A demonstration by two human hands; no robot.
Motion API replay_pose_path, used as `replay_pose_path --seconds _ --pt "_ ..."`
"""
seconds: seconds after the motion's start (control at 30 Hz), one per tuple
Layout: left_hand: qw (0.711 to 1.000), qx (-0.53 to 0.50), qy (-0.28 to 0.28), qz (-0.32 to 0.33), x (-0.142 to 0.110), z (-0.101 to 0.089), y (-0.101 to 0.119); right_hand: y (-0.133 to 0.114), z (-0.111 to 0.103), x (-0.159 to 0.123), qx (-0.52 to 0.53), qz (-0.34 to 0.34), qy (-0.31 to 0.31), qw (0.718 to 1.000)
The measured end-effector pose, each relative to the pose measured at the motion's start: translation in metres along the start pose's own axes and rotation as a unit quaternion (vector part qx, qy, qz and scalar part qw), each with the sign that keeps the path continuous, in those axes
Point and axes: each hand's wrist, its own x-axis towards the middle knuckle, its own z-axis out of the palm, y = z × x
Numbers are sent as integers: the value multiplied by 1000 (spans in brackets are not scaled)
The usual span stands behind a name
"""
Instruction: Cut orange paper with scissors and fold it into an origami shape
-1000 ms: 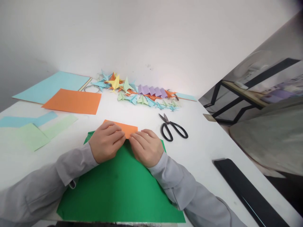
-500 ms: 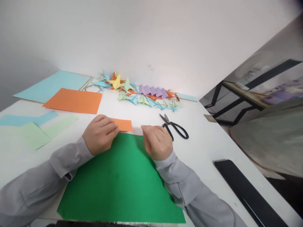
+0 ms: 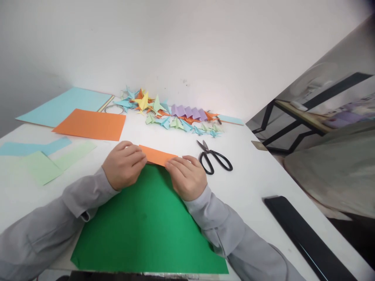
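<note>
Head view: orange strip point(image 3: 157, 156) is held between left hand point(image 3: 124, 164) and right hand point(image 3: 188, 176), its long axis spanning the gap; one end is pinched by each, neither being nearer. Green sheet point(image 3: 146, 234) is partly covered by both.

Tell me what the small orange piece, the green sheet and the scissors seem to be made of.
Small orange piece: matte paper or thin card; crisp edges, flat colour.
Green sheet: likely paper or card; even, dull surface.
Scissors: dark grey, metallic-looking blades; smooth, slightly shiny black handles, perhaps plastic or coated metal.
</note>
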Motion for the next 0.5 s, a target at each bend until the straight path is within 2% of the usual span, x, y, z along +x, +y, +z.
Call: replay_pose_path --seconds 0.17,0.3,0.4,0.5 --pt "998 61 -6 -15 -3 -8 -19 5 -2 0 -16 11 21 1000" --pt "996 73 -20 -52 -5 -11 -26 7 -1 -1 -14 17 26 999" --pt "992 71 -35 -97 -11 -11 -32 10 -1 -3 -8 33 34 999" --pt "983 40 4 -179 -16 -8 -33 11 -3 -5 2 73 47 996"
